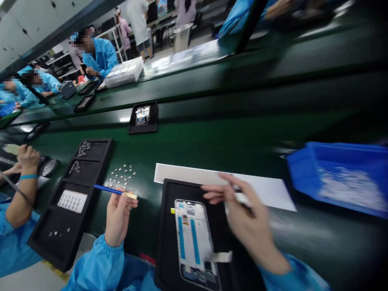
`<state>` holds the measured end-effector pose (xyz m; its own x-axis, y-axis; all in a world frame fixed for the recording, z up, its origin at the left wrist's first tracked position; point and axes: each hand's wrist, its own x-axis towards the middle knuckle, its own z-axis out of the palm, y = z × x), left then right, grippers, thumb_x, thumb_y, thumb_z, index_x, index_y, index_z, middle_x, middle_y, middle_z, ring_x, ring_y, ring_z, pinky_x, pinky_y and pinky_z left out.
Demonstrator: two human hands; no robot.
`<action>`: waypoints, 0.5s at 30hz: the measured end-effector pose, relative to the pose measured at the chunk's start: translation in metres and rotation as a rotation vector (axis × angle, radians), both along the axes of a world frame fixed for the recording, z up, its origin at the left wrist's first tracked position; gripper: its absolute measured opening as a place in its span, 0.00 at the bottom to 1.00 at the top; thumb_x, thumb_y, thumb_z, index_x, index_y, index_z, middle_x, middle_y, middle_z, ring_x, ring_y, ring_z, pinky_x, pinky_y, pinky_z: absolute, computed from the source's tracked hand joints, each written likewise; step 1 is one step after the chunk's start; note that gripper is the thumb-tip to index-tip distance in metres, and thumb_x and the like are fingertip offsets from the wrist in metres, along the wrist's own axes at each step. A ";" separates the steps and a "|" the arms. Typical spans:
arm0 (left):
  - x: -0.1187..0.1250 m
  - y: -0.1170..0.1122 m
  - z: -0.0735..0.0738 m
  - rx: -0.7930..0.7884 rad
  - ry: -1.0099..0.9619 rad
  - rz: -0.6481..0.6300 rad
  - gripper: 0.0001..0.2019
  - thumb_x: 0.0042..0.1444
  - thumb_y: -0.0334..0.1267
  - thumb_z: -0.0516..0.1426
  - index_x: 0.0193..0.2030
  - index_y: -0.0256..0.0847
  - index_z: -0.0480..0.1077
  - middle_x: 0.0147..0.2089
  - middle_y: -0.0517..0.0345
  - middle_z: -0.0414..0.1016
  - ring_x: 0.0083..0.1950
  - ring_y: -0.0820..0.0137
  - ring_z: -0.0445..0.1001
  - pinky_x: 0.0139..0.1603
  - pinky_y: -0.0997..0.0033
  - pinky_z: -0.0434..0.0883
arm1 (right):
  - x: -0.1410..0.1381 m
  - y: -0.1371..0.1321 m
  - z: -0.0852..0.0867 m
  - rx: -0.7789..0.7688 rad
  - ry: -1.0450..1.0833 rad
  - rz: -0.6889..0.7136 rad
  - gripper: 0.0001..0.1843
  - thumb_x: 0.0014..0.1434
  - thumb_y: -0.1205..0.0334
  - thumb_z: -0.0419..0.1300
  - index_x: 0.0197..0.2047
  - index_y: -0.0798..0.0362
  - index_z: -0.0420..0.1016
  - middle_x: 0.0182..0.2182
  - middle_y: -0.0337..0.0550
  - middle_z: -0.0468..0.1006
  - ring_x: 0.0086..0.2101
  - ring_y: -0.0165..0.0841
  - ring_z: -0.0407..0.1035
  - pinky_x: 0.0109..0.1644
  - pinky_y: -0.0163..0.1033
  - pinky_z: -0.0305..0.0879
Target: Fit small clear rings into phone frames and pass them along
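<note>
My left hand (117,218) pinches a slim blue pen-like stick (106,188) with a cream-coloured end, held above the bench near several small silvery pieces (121,176). My right hand (247,214) is over the right side of a black tray (169,242). Its fingers curl around something white and dark, mostly hidden and blurred. In that tray lies an opened phone frame (190,230) with two blue strips, a yellow tab at its upper left and a loose pale flap (222,257) at its lower right.
A compartmented black tray (92,184) with small parts and a white card stands left. A white strip (273,194) lies behind my right hand, a blue bin (306,165) of white pieces at right. Another phone tray (154,117) sits farther back. A co-worker's arm (20,202) is at left.
</note>
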<state>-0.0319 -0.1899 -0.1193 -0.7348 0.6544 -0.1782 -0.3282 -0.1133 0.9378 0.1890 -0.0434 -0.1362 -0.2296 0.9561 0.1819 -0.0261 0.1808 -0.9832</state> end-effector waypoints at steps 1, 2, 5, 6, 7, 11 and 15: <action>0.010 0.008 0.003 0.010 -0.048 -0.052 0.23 0.45 0.47 0.70 0.41 0.39 0.67 0.34 0.61 0.78 0.30 0.75 0.77 0.32 0.79 0.75 | -0.003 -0.006 0.003 -0.024 0.005 0.119 0.20 0.65 0.45 0.57 0.51 0.51 0.71 0.36 0.50 0.82 0.30 0.36 0.76 0.32 0.41 0.74; 0.020 0.016 0.005 0.017 -0.085 -0.103 0.23 0.45 0.47 0.70 0.41 0.39 0.67 0.34 0.61 0.78 0.30 0.75 0.77 0.31 0.79 0.75 | -0.007 -0.011 0.005 -0.059 0.020 0.218 0.18 0.64 0.48 0.59 0.50 0.51 0.72 0.37 0.49 0.82 0.32 0.36 0.77 0.34 0.41 0.75; 0.045 0.037 0.008 0.020 -0.139 -0.238 0.22 0.46 0.47 0.70 0.40 0.39 0.67 0.35 0.61 0.78 0.30 0.76 0.77 0.31 0.80 0.75 | -0.016 -0.021 0.009 -0.211 0.133 0.412 0.19 0.57 0.55 0.66 0.50 0.49 0.71 0.41 0.48 0.81 0.39 0.38 0.78 0.41 0.42 0.76; 0.052 0.043 0.008 0.017 -0.144 -0.274 0.23 0.46 0.47 0.70 0.40 0.39 0.67 0.35 0.61 0.78 0.30 0.76 0.77 0.31 0.80 0.75 | -0.017 -0.023 0.009 -0.245 0.182 0.434 0.20 0.56 0.57 0.67 0.50 0.49 0.70 0.41 0.47 0.81 0.40 0.38 0.77 0.43 0.42 0.76; 0.057 0.048 0.009 0.013 -0.142 -0.303 0.23 0.45 0.48 0.70 0.40 0.39 0.66 0.35 0.61 0.78 0.30 0.77 0.77 0.32 0.80 0.75 | -0.018 -0.023 0.010 -0.267 0.224 0.443 0.20 0.55 0.58 0.67 0.50 0.49 0.69 0.41 0.46 0.81 0.41 0.38 0.77 0.43 0.42 0.76; 0.070 0.062 0.010 0.008 -0.097 -0.369 0.23 0.46 0.49 0.70 0.40 0.39 0.66 0.35 0.59 0.78 0.30 0.76 0.76 0.31 0.80 0.75 | -0.014 -0.023 0.014 -0.276 0.275 0.401 0.18 0.56 0.61 0.66 0.49 0.48 0.67 0.38 0.42 0.81 0.39 0.35 0.77 0.44 0.40 0.75; 0.073 0.068 0.008 0.018 0.004 -0.397 0.22 0.48 0.50 0.68 0.39 0.38 0.66 0.35 0.57 0.78 0.30 0.75 0.76 0.31 0.78 0.76 | -0.009 -0.022 0.016 -0.271 0.270 0.340 0.17 0.57 0.60 0.65 0.48 0.49 0.67 0.36 0.40 0.80 0.37 0.35 0.77 0.45 0.41 0.74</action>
